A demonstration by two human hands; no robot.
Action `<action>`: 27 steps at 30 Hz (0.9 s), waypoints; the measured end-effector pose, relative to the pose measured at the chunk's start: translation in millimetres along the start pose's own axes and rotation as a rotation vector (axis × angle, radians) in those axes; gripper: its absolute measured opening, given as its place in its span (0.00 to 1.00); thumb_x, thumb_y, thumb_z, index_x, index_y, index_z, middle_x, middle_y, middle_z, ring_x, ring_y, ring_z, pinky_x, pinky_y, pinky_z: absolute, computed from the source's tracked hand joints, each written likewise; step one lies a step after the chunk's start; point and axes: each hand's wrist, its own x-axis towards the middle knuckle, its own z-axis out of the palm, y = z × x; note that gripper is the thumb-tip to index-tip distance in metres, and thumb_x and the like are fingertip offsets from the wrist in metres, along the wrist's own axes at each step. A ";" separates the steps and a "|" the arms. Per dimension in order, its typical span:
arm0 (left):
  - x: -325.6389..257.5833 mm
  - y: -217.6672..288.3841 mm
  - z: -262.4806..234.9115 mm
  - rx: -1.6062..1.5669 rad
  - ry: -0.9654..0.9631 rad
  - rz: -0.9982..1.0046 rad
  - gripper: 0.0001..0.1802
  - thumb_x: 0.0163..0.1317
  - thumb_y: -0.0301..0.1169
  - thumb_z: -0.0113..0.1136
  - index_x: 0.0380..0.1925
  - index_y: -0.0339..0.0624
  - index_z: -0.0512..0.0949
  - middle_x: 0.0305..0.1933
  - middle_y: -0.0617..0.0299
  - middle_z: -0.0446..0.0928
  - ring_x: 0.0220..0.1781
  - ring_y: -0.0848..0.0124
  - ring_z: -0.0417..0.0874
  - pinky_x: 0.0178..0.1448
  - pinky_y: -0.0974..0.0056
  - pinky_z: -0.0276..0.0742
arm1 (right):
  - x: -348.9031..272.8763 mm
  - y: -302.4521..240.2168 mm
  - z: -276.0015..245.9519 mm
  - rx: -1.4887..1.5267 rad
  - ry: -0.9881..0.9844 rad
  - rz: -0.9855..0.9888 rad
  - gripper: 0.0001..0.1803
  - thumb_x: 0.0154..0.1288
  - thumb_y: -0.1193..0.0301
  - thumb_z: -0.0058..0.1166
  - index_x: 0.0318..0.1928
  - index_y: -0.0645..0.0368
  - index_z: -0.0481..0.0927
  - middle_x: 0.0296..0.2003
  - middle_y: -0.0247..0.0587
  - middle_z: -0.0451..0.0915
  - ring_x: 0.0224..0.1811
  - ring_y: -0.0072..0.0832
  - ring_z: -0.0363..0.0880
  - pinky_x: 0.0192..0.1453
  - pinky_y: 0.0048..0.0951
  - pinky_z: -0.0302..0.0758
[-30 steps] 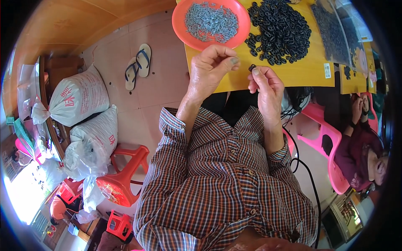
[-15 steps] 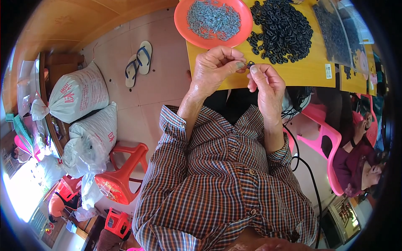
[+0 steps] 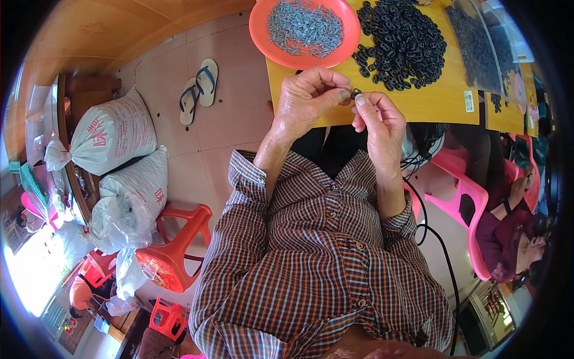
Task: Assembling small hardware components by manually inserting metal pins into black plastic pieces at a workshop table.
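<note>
Between my two hands, just off the near edge of the yellow table (image 3: 427, 106), is a small black oval piece with holes (image 3: 356, 93). My left hand (image 3: 308, 99) pinches at it with thumb and forefinger; whether a pin sits in those fingertips is too small to tell. The thumb and fingers of my right hand (image 3: 381, 119) grip the black piece from the other side. Beyond my left hand stands a coral-red plate (image 3: 260, 37) holding many small grey metal pins (image 3: 305, 29). A heap of similar black pieces (image 3: 406, 45) lies to its right.
Clear bags of dark pieces (image 3: 475, 45) lie at the table's far right. A person (image 3: 508, 239) sits on a pink chair (image 3: 457, 185) to my right. On the left are white sacks (image 3: 113, 128), a red stool (image 3: 173, 251) and flip-flops (image 3: 206, 84) on the floor. A black cable (image 3: 445, 254) hangs at my right.
Both hands stay nearly in place, fingertips together at the black piece, with only a slight shift of the fingers. The seated person's hand at the right has moved a little.
</note>
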 end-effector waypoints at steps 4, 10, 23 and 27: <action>-0.2 1.2 0.7 0.011 -0.003 0.001 0.09 0.59 0.18 0.61 0.41 0.31 0.78 0.39 0.56 0.82 0.40 0.70 0.84 0.48 0.66 0.83 | -1.2 -1.5 0.5 -0.042 0.004 -0.017 0.08 0.68 0.71 0.54 0.37 0.64 0.77 0.27 0.32 0.76 0.23 0.14 0.69 0.28 0.15 0.66; -1.2 0.6 0.7 0.040 0.005 0.006 0.08 0.59 0.17 0.61 0.40 0.31 0.78 0.38 0.57 0.82 0.39 0.71 0.84 0.48 0.66 0.84 | -4.3 -2.3 3.0 -0.114 0.020 -0.063 0.08 0.68 0.71 0.54 0.37 0.64 0.77 0.26 0.30 0.75 0.23 0.13 0.69 0.28 0.14 0.67; -2.7 2.0 3.0 0.010 0.022 0.037 0.07 0.59 0.18 0.62 0.38 0.32 0.79 0.35 0.59 0.82 0.37 0.74 0.84 0.44 0.69 0.83 | -7.3 -0.4 5.3 -0.231 0.030 -0.191 0.07 0.68 0.73 0.53 0.37 0.65 0.76 0.26 0.30 0.76 0.23 0.12 0.69 0.28 0.13 0.68; -1.0 -2.4 1.8 -0.114 -0.013 0.010 0.07 0.60 0.19 0.60 0.39 0.31 0.78 0.36 0.57 0.82 0.37 0.70 0.85 0.44 0.66 0.84 | -8.1 -4.0 6.1 -0.103 0.026 -0.122 0.08 0.69 0.72 0.52 0.38 0.65 0.76 0.27 0.31 0.77 0.24 0.13 0.70 0.30 0.15 0.68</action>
